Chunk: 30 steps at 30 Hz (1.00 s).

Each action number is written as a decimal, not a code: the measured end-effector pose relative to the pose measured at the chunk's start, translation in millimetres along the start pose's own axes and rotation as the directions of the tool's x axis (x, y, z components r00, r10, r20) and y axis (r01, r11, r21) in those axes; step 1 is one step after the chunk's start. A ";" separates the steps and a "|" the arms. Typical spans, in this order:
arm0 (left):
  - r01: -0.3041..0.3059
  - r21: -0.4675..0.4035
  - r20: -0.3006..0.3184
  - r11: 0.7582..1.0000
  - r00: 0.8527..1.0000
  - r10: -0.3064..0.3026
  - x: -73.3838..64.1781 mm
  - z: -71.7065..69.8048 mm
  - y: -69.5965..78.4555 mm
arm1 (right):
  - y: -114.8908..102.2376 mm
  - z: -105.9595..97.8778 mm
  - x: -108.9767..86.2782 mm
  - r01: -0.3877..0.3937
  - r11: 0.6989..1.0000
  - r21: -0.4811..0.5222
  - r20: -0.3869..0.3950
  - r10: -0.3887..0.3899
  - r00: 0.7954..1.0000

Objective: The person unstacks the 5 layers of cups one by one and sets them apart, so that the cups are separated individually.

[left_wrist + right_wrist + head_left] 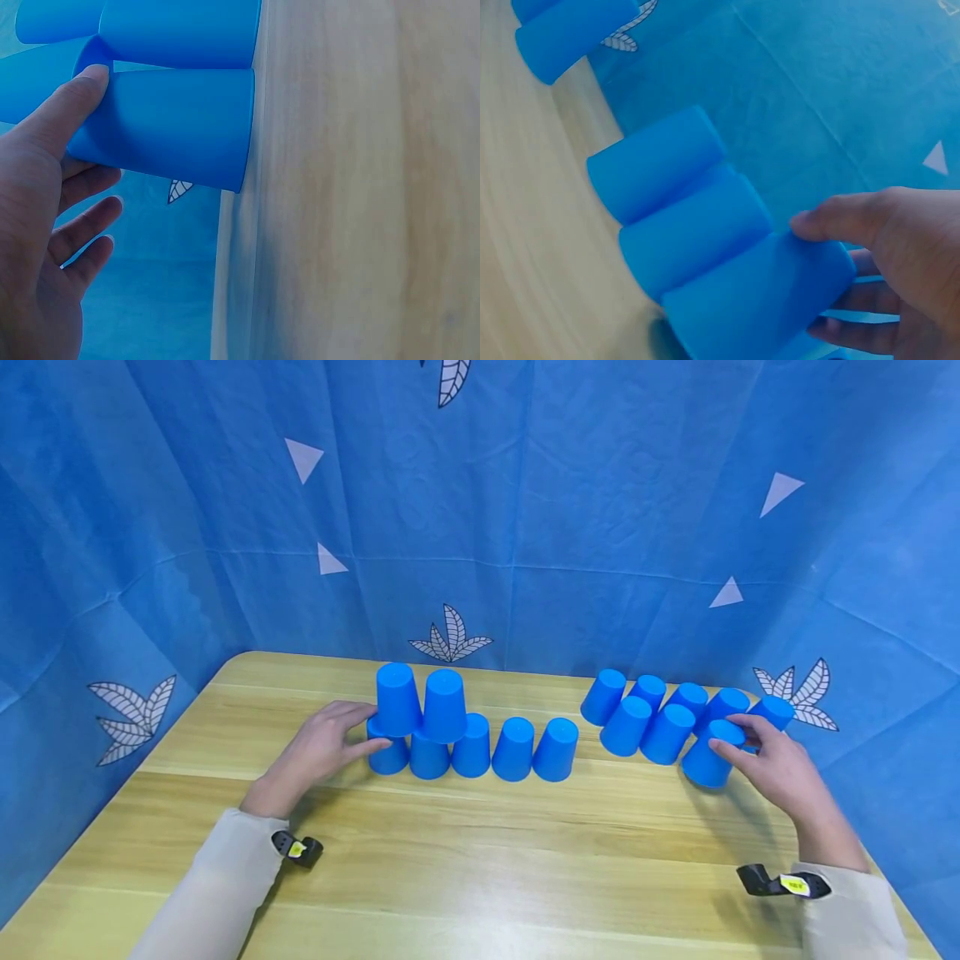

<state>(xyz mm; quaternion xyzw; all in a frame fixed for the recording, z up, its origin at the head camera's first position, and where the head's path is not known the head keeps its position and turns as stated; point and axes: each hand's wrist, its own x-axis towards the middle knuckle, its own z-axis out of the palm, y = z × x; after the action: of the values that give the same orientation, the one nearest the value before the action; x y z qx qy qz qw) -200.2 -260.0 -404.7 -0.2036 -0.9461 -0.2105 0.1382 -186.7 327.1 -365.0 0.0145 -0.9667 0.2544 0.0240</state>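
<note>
Upside-down blue cups stand on the table in two groups. In the left group two cups sit on a bottom row; my left hand (318,750) is at the left end. Its thumb and forefinger grip around the rim of the upper left cup (397,700), where it meets the bottom left cup (176,124). The other fingers are spread below, off the cups. At the right group my right hand (776,768) holds a cup (707,762) near its closed top, thumb on one side, fingers on the other. A dark shadow shows under that cup's rim in the right wrist view.
Beside the upper left cup stands a second upper cup (445,706). The bottom row runs right to an end cup (556,750). Behind the held cup are two front cups (626,727) and a back row (603,697). A blue curtain (525,510) hangs behind the wooden table (480,877).
</note>
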 end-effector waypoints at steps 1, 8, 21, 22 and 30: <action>0.001 0.000 0.001 1.000 1.000 -0.001 -0.2 0.0 0.0 | 1.7 1.8 0.9 -0.009 1.000 0.000 -0.013 0.009 1.000; 0.017 -0.001 0.013 1.000 1.000 -0.017 -1.5 0.4 -0.3 | 11.2 16.9 8.5 -0.073 0.997 0.035 -0.129 0.077 0.989; -0.016 -0.002 -0.006 1.000 1.000 0.016 0.0 0.6 -0.6 | 12.9 34.7 14.4 -0.129 0.984 0.123 -0.203 0.152 0.967; -0.022 -0.001 -0.010 1.000 1.000 0.022 0.1 0.6 -0.7 | 13.0 35.8 15.0 -0.127 0.984 0.125 -0.206 0.151 0.967; -0.018 -0.002 -0.013 1.000 1.000 0.018 0.5 -0.6 0.9 | 15.3 35.7 18.0 -0.124 0.981 0.149 -0.198 0.153 0.968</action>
<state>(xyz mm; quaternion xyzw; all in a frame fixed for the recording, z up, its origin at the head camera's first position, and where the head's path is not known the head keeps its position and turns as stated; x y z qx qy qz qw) -200.1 -259.4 -403.7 -0.2109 -0.9431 -0.2115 0.1462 -206.7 322.5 -402.6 -0.0785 -0.9380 0.3204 0.1064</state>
